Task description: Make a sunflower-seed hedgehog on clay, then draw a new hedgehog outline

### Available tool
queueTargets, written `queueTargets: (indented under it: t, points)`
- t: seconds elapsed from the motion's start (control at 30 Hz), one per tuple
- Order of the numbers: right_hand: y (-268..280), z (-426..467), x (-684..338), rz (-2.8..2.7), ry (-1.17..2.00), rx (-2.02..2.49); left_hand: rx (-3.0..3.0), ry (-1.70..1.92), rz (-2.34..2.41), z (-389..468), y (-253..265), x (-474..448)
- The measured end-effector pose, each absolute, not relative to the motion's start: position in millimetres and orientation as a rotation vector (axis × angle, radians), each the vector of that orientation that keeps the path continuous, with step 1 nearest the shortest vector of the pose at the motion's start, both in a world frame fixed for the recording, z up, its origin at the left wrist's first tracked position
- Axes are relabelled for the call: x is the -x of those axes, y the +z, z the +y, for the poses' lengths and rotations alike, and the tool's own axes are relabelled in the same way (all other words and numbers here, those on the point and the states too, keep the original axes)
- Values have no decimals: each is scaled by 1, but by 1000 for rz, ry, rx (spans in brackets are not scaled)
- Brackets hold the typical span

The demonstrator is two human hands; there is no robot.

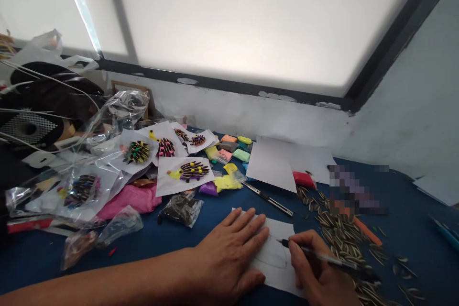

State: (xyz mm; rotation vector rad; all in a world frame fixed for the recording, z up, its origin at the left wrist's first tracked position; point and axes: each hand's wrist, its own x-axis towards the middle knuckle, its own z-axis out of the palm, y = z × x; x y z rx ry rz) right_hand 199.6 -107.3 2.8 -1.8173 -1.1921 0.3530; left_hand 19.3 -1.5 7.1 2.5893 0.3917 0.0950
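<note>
My left hand point(233, 251) lies flat with its fingers stretched out, pressing on a small sheet of white paper point(274, 275). A thin curved outline is drawn on that paper, partly hidden by the hand. In my right hand point(319, 270) is a black pen point(332, 262), gripped between thumb and fingers. Its tip is at the drawn line, though I cannot tell whether it touches. Striped sunflower seeds point(340, 234) lie in a loose heap just right of the paper. A utility knife point(268, 198) rests behind the paper.
Several finished hedgehog pictures point(188, 170) with seed spines spread across the left and back. Packets of coloured clay point(242, 154) stand behind, a dark clay packet point(182, 208) nearer. White sheets point(270, 165) lean near the wall. Cables and a black speaker-like object point(28, 126) crowd the far left.
</note>
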Motion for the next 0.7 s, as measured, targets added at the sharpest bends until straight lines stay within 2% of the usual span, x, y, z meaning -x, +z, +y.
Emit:
queueTargets:
  t: [0.4, 0.7]
  points:
    - [7, -104, -191, -1051, 437, 1808, -2580, -26, 434, -1, 21, -24]
    - [2, -104, -211, -1373, 296, 1832, -2612, -76, 422, 1, 20, -25]
